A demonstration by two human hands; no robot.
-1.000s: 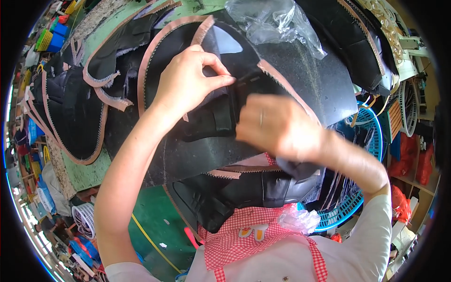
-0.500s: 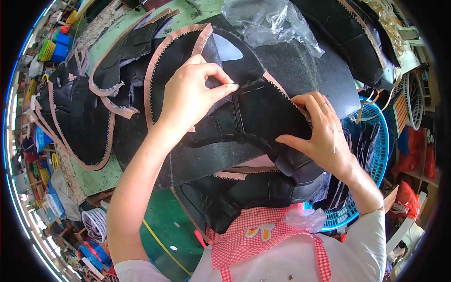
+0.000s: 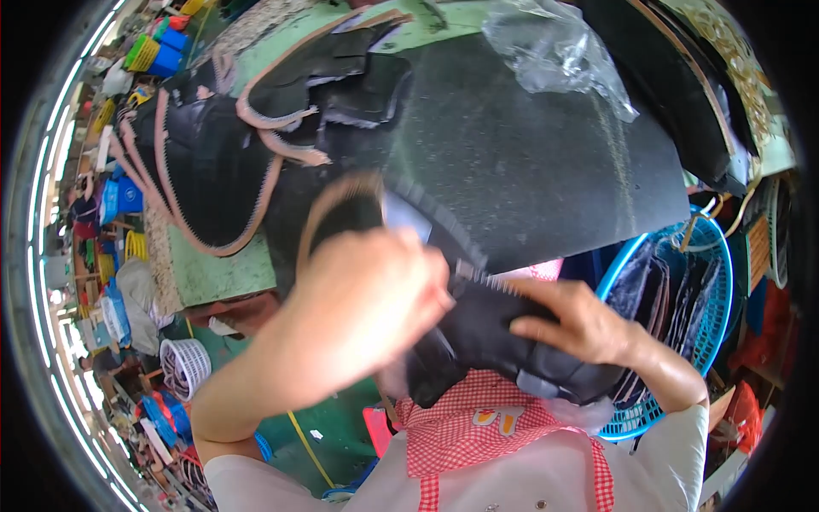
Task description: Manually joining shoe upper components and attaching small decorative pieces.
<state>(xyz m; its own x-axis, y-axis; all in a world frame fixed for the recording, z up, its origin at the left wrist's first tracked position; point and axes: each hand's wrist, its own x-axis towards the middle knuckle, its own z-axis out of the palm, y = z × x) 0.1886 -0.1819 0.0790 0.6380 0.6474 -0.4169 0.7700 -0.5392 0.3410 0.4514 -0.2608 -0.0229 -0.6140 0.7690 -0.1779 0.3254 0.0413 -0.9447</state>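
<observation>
A black boot upper with a pinkish zigzag-stitched edge is drawn over the near edge of the work surface, against my checked apron. My right hand grips its stitched edge on the right, thumb lying on the black face and fingers behind. Over the left part of the upper is my left hand, smeared by motion. Its fingers are curled closed on the upper; exactly what is pinched is hidden. Behind the left hand, the upper's far part is blurred, with a pale patch showing. The zip seen earlier is now covered.
More black uppers with pinkish edges lie at the left of the green table. A dark sheet covers its middle, with clear plastic at the far side. A blue basket of dark pieces stands at right.
Both hands have pulled the upper nearer to my body, off much of the dark sheet. My left hand has come down and curled tighter. The view has also shifted.
</observation>
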